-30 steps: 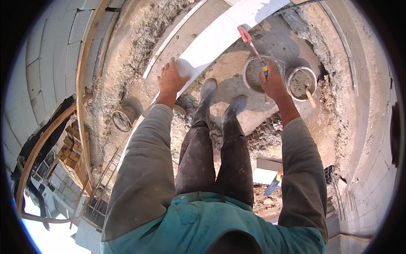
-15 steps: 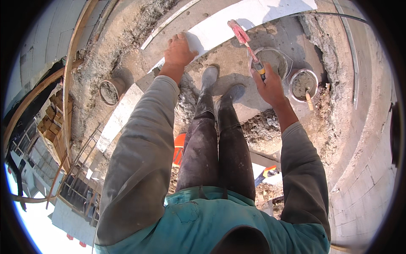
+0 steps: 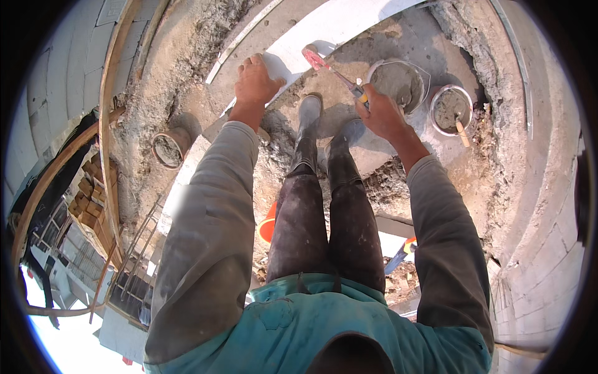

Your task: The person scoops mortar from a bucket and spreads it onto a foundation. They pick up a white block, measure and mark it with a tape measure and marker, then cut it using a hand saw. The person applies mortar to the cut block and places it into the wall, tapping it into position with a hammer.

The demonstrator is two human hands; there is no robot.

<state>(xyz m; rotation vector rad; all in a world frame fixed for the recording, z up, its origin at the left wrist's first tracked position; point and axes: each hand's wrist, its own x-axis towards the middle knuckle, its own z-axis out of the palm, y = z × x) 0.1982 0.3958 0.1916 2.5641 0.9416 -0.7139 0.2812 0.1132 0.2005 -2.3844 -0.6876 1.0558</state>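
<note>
My right hand [image 3: 387, 115] is closed round the yellow and grey handle of a long hand tool with a red head [image 3: 316, 58]. Its head is over the edge of a long white panel [image 3: 349, 22], pointing away and to the left. I cannot make out its exact kind. At the panel's near left part rests my left hand [image 3: 254, 83], fingers spread and holding nothing. Just right of my right hand stands a bucket of grey mortar [image 3: 398, 84]. Beside it is a smaller bucket [image 3: 450, 111] with a wooden-handled tool [image 3: 462, 133] standing in the mortar.
A third mortar bucket [image 3: 170, 148] lies left of my arm. Broken ground [image 3: 383, 187] runs near my boots [image 3: 309, 115]. An orange container [image 3: 267, 224] and a handsaw [image 3: 398, 254] lie beside my legs. Steel bars [image 3: 140, 240] and wood blocks [image 3: 93, 199] are at left.
The tool in my right hand has swung left and nearer, its red head now lower over the panel's edge. My left hand stays on the panel. The view has shifted slightly.
</note>
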